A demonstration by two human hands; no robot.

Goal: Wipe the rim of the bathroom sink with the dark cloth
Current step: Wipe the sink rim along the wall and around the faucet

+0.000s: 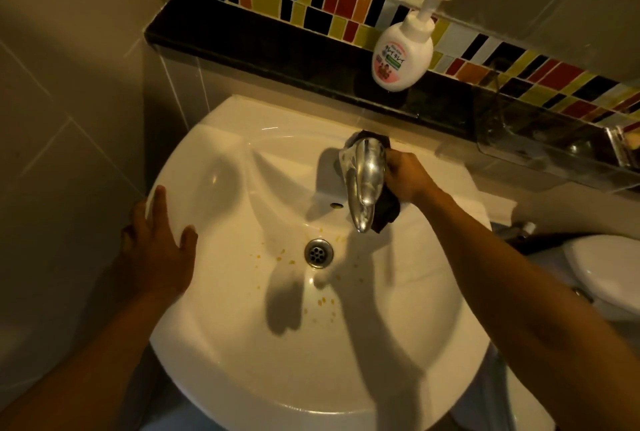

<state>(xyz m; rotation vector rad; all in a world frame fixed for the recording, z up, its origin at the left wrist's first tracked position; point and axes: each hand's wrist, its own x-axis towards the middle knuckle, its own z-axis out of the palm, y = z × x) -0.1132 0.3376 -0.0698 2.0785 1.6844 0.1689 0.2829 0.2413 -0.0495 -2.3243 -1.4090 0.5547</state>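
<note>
A white oval sink (242, 371) fills the middle of the head view, with a chrome tap (363, 184) at its back rim. My right hand (405, 174) presses the dark cloth (388, 212) against the right side of the tap's base; part of the cloth hangs below the spout. My left hand (156, 243) lies flat with fingers spread on the sink's left rim. Small yellow specks dot the bowl around the drain (318, 252).
A white soap pump bottle (403, 56) stands on the black ledge (259, 46) behind the sink, under coloured tiles. A clear tray (554, 150) sits at the right of the ledge. A white toilet (606, 271) is at the right; a tiled wall is close on the left.
</note>
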